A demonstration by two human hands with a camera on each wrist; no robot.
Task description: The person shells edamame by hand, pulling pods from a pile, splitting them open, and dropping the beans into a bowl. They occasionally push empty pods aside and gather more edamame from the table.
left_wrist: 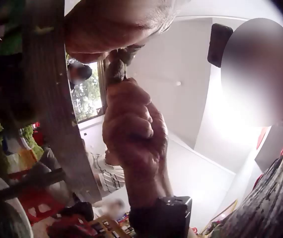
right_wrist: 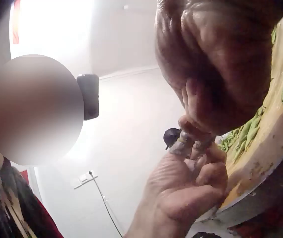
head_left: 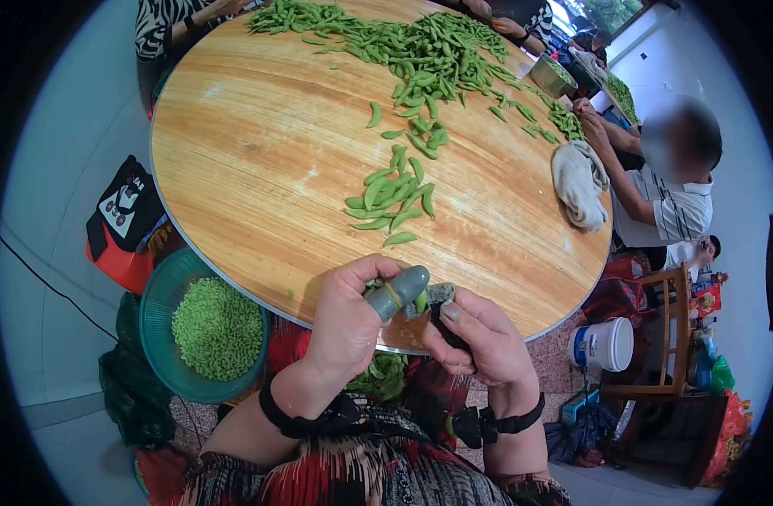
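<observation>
Over the near edge of the round wooden table, both hands meet around a green soybean pod. My left hand pinches the pod, with a grey rubber finger cover banded in yellow on one digit. From the other side my right hand grips it with curled fingers, one wrapped in a grey cover. Most of the pod is hidden by the fingers. Just beyond the hands lies a small group of soybean pods. In both wrist views the fingertips of the two hands come together.
A large pile of pods covers the table's far side. A teal basket of shelled beans stands below the left edge. A grey cloth lies at the right edge, near another seated person. A white bucket is at the right.
</observation>
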